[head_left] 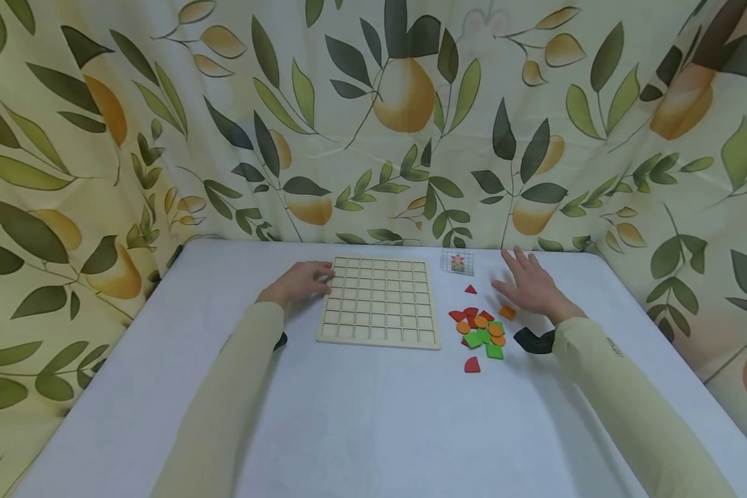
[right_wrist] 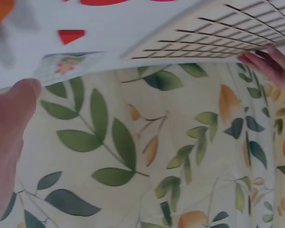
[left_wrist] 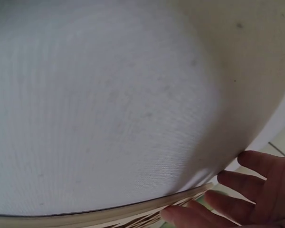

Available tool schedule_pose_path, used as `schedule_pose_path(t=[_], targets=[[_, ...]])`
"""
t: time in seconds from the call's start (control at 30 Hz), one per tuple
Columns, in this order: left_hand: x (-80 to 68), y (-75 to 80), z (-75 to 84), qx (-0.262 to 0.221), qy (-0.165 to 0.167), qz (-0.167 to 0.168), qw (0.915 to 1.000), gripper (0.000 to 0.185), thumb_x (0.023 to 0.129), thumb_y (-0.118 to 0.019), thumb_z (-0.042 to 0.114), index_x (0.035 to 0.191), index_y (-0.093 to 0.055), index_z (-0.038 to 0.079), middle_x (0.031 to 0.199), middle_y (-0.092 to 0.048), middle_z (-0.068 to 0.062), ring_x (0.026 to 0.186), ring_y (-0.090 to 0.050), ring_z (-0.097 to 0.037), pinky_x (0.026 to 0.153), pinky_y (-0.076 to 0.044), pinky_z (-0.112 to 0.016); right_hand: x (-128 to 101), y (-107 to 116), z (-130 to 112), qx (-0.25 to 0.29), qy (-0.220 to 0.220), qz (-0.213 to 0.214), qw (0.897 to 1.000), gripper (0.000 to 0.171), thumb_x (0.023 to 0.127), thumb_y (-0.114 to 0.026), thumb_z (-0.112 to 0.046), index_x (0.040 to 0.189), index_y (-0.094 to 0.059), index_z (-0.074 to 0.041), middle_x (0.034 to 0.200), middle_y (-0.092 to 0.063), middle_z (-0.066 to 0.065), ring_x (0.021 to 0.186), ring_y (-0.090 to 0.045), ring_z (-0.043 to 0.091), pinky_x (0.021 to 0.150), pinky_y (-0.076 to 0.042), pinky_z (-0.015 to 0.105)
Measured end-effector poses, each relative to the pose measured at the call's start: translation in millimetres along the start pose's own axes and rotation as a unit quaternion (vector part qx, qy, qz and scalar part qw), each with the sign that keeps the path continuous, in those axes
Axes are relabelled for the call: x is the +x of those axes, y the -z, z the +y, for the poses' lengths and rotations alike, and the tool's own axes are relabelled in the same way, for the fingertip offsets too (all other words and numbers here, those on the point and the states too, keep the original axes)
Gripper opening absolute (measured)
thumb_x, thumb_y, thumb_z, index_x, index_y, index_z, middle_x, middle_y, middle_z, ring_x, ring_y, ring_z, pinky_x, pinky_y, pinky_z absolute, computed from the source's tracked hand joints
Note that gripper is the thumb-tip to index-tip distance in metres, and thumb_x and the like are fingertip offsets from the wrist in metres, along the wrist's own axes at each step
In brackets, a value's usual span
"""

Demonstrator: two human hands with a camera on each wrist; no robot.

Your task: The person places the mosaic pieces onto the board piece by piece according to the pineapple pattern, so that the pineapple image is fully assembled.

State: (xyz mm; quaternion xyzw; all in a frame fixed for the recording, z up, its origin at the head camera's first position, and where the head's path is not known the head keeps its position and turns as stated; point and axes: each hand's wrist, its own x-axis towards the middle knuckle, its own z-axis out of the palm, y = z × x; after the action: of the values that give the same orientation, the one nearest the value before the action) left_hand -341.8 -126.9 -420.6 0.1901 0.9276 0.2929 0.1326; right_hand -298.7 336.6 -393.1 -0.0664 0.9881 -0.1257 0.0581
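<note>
**2 hands at a wooden grid board on a white table**

A person's left hand (head_left: 300, 282) rests on the table (head_left: 361, 415), its curled fingertips touching the far left corner of a pale wooden grid board (head_left: 380, 301). The right hand (head_left: 532, 287) hovers flat, fingers spread and holding nothing, just right of a loose pile of red, orange and green shape pieces (head_left: 481, 330). A small pattern card (head_left: 458, 262) lies beyond the pile. A leaf-printed curtain (head_left: 373, 117) hangs behind.

Both hands (head_left: 299, 282) (head_left: 532, 287) flat, fingers (head_left: 515, 261) extended.
</note>
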Motion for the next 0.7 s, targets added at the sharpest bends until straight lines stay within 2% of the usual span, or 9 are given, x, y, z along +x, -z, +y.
schedule_pose_path(t=[0.1,0.27,0.47,0.7], targets=[[-0.5,0.5,0.7,0.002,-0.002,0.002,1.0000,0.044,0.084,-0.066,0.022,0.126,-0.056,0.010,0.145,-0.040,-0.001,0.139,-0.026,-0.023,0.116,-0.020,-0.039,2.3,-2.0,-9.0,0.032,0.007,0.012,0.999,0.079,0.091,-0.052,-0.040,0.148,-0.008,-0.007,0.152,-0.004,0.025,0.136,-0.004,0.047,0.105,-0.011,0.069],[-2.5,2.0,2.0,0.006,-0.006,0.001,1.0000,0.044,0.084,-0.066,0.022,0.125,-0.057,0.008,0.144,-0.041,-0.004,0.138,-0.027,-0.024,0.115,-0.021,-0.039,2.6,-4.9,-24.3,0.081,0.004,0.025,0.996,0.076,0.090,-0.056,-0.037,0.147,-0.015,-0.008,0.151,-0.016,0.021,0.136,-0.016,0.043,0.106,-0.020,0.065],[-2.3,4.4,3.8,0.028,-0.015,-0.012,0.9994,0.044,0.084,-0.066,0.021,0.125,-0.057,0.007,0.143,-0.041,-0.007,0.137,-0.028,-0.026,0.115,-0.022,-0.040,0.8,-6.2,-37.4,0.080,0.012,0.027,0.996,0.070,0.090,-0.056,-0.032,0.145,-0.022,-0.005,0.148,-0.024,0.021,0.134,-0.021,0.042,0.106,-0.024,0.063],[1.6,5.4,2.5,0.048,-0.014,-0.020,0.9986,0.045,0.084,-0.067,0.023,0.125,-0.057,0.008,0.143,-0.041,-0.008,0.137,-0.028,-0.027,0.115,-0.022,-0.040,-2.0,-9.0,-40.4,0.078,0.008,0.014,0.997,0.068,0.090,-0.056,-0.032,0.144,-0.024,-0.005,0.147,-0.026,0.022,0.133,-0.023,0.042,0.105,-0.025,0.063]])
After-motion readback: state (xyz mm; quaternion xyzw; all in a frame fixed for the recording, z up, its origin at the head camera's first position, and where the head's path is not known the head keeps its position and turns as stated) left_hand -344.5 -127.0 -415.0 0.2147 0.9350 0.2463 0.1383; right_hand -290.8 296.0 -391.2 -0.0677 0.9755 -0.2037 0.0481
